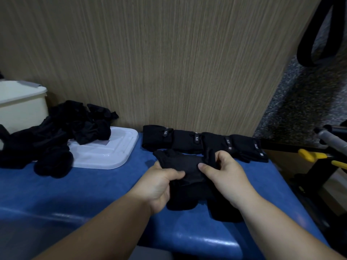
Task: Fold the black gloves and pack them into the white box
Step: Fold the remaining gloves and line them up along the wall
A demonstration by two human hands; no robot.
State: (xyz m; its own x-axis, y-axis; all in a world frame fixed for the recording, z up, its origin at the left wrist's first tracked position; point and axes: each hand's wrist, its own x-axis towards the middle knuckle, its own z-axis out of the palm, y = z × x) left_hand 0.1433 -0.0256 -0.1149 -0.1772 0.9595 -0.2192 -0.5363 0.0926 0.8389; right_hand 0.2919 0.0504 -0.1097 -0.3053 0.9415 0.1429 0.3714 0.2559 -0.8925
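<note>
Folding step: the person is working one black glove [178, 160] low over the blue surface [93, 194]; judging by the bunched cloth, the fold is only partly made and packing is not yet beginning.
Left hand [161, 182]: is pinching the glove's near-left edge, thumb on top, fingers curled under the cloth.
Right hand [223, 175]: is gripping the glove's right end, thumb pressing down, fingers curling round the fabric.
Lower cloth [187, 199]: is lying under both wrists, touching the held glove; cannot tell whether it is the same glove or its mate.
Folded row [202, 141]: four folded pieces are lying side by side along the wall panel [169, 62], just behind the hands.
Unfolded pile [56, 132]: is sitting well to the left, spilling onto the white lid [105, 154].
White box [20, 107]: is standing at the far left behind the pile; its inside is not showing.
Next move: probably calling for the fold to be closed flat and the piece set beside the row, before any carrying leftward.
</note>
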